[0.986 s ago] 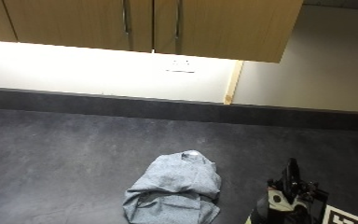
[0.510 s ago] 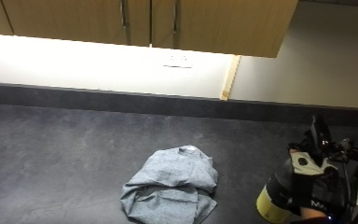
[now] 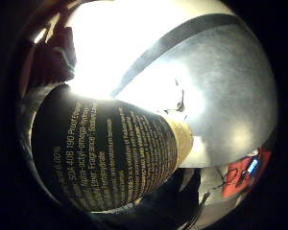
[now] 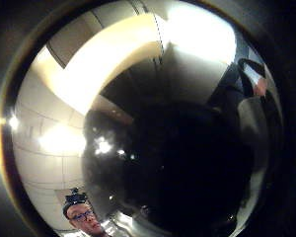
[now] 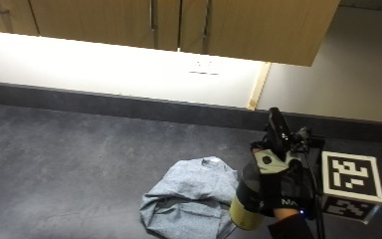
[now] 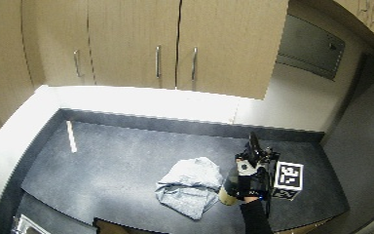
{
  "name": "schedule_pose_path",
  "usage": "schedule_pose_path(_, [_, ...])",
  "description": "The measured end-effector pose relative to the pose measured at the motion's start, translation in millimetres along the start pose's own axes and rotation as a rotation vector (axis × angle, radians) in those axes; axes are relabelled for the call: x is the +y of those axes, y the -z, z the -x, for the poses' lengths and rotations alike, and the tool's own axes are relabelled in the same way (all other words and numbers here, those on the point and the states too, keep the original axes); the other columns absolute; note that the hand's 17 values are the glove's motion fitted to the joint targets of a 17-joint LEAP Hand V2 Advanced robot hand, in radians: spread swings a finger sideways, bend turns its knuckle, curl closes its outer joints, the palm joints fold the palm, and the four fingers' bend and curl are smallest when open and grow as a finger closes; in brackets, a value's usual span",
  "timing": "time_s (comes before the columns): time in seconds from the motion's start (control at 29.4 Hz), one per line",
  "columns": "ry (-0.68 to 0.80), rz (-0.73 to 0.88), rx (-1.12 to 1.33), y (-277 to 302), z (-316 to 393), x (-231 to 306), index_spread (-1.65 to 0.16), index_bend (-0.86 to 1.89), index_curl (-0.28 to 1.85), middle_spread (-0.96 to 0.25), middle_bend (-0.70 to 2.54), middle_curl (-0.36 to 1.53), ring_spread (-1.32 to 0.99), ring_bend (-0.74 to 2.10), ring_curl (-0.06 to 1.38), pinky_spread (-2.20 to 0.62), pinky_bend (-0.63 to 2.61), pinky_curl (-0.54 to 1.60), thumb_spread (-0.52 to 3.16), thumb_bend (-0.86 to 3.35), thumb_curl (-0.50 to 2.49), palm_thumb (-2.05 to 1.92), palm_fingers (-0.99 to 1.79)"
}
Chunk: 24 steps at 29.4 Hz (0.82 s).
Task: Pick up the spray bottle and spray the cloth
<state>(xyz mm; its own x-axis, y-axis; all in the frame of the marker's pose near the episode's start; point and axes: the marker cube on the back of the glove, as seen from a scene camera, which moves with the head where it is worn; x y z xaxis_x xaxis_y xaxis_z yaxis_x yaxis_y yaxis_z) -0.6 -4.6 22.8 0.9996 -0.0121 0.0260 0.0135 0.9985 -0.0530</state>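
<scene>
Since half a second ago, the gloved right hand [image 5: 277, 186] and the dark spray bottle with yellow base and black trigger head [image 5: 260, 189] sit further in from the frame's right edge and a bit higher; the whole outside view has shifted too, so part of that is camera motion. Crumpled light grey-blue cloth [image 5: 188, 199] lies as before on the dark speckled bench [image 5: 78, 159].

Hard to read:
- Outside view shows the hand from the back only; fingers wrapping the bottle are hidden behind it. Wrist and sleeve are cut off at the frame's lower edge.
- Bottle's lower body is partly covered by the glove; only the yellow base rim and trigger top show.
- Thumb side palm view is almost filled by a dark rounded mass close to the palm, no detail on it.
- Little finger side palm view: label [image 3: 105, 158] is dark with small yellow print, too distorted to read fully.

Bottle look: dark body, yellow band at the base, black sprayer sticking up above the hand. It stands roughly upright, just beside the cloth's right edge. Can't tell whether the base touches the bench.

Hands: right one grips the bottle around its body.

Wooden wall cabinets [image 5: 178, 22] hang above a lit white backsplash.
</scene>
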Motion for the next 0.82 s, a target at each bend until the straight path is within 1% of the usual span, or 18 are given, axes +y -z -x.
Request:
schedule_pose_path(0.07, [0.037, 0.058, 0.062, -9.9, 1.9, 0.6, -0.11, 0.35, 0.56, -0.04, 0.2, 0.54, -0.08, 0.23, 0.47, 0.04, 0.2, 0.37, 0.58, -0.02, 0.7, 1.18, 1.12])
schedule_pose_path(0.2, [0.066, 0.108, 0.104, -18.4, -5.0, -10.5, -0.1, 0.35, 0.57, -0.04, 0.2, 0.55, -0.08, 0.22, 0.47, 0.04, 0.2, 0.38, 0.57, -0.02, 0.7, 1.18, 1.12])
schedule_pose_path(0.37, [-0.033, 0.16, 0.143, -26.9, -1.8, -18.4, -0.1, 0.35, 0.57, -0.04, 0.2, 0.55, -0.08, 0.23, 0.48, 0.04, 0.19, 0.38, 0.56, -0.02, 0.7, 1.19, 1.13])
schedule_pose_path(0.54, [-0.234, 0.258, 0.275, -41.0, -22.1, -38.0, -0.1, 0.34, 0.57, -0.04, 0.2, 0.56, -0.08, 0.24, 0.49, 0.04, 0.2, 0.39, 0.55, -0.02, 0.71, 1.18, 1.14])
schedule_pose_path(0.71, [-0.547, 0.374, 0.468, -52.0, -69.8, -47.6, -0.1, 0.34, 0.58, -0.04, 0.22, 0.57, -0.08, 0.2, 0.49, 0.03, 0.23, 0.41, 0.54, -0.02, 0.71, 1.18, 1.14])
schedule_pose_path(0.82, [-0.694, 0.422, 0.564, -48.8, -93.5, -47.1, -0.09, 0.34, 0.58, -0.03, 0.22, 0.57, -0.07, 0.19, 0.49, 0.04, 0.23, 0.42, 0.53, -0.02, 0.71, 1.18, 1.13])
